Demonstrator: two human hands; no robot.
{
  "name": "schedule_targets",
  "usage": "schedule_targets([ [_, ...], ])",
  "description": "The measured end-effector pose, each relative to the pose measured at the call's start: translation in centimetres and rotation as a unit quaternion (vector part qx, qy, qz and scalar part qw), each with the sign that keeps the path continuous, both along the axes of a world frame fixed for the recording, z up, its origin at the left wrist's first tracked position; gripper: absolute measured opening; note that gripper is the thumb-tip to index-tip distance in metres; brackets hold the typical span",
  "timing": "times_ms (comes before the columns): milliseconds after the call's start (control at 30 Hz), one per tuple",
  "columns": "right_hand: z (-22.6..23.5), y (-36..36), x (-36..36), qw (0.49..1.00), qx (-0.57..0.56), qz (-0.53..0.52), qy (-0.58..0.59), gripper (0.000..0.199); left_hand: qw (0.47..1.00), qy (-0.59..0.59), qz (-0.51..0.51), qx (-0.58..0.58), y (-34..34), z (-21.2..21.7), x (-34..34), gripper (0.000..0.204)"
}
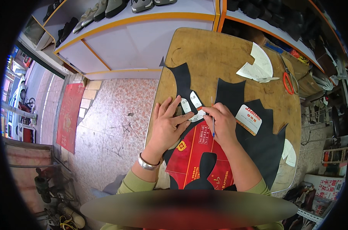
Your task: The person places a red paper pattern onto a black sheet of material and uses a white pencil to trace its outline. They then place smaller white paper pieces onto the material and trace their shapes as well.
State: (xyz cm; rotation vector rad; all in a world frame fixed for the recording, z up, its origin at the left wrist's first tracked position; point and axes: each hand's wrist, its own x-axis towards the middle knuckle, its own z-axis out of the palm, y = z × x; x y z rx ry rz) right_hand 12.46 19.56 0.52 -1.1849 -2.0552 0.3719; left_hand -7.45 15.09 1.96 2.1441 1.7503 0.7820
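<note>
Left hand (pixel 168 124) spread on white template (pixel 196 99), right hand (pixel 224 124) curled, holding pen (pixel 213 129)

Toward five o'clock from the centre of the view, the glossy red cardboard sheet (pixel 189 161) bears white and yellow-gold printing and a yellow emblem. At three o'clock, the white round-cornered card (pixel 249 118) carries red and smaller dark lettering. At four o'clock, the white printed panel (pixel 329 187) shows large red characters. Tiny dark marks on the narrow white card pattern piece (pixel 195 99), near one o'clock, are illegible.
</note>
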Motion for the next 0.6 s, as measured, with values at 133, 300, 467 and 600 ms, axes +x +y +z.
schedule_targets([
  [133, -0.21, 0.01, 0.06, 1.000, -0.009, 0.002, 0.000, 0.024, 1.000, -0.001, -0.003, 0.002, 0.00, -0.06, 0.08, 0.027],
  [300, -0.15, -0.06, 0.08, 1.000, -0.016, 0.001, -0.004, 0.024, 1.000, -0.004, -0.005, 0.005, 0.10, -0.22, 0.05, 0.026],
  [467, -0.21, -0.07, 0.08, 1.000, -0.016, -0.001, -0.003, 0.024, 1.000, -0.006, -0.010, 0.006, 0.28, -0.46, -0.12, 0.025],
  [600, -0.33, -0.06, 0.10, 1.000, -0.019, -0.003, -0.009, 0.025, 1.000, -0.006, -0.009, 0.010, 0.24, -0.56, -0.11, 0.024],
])
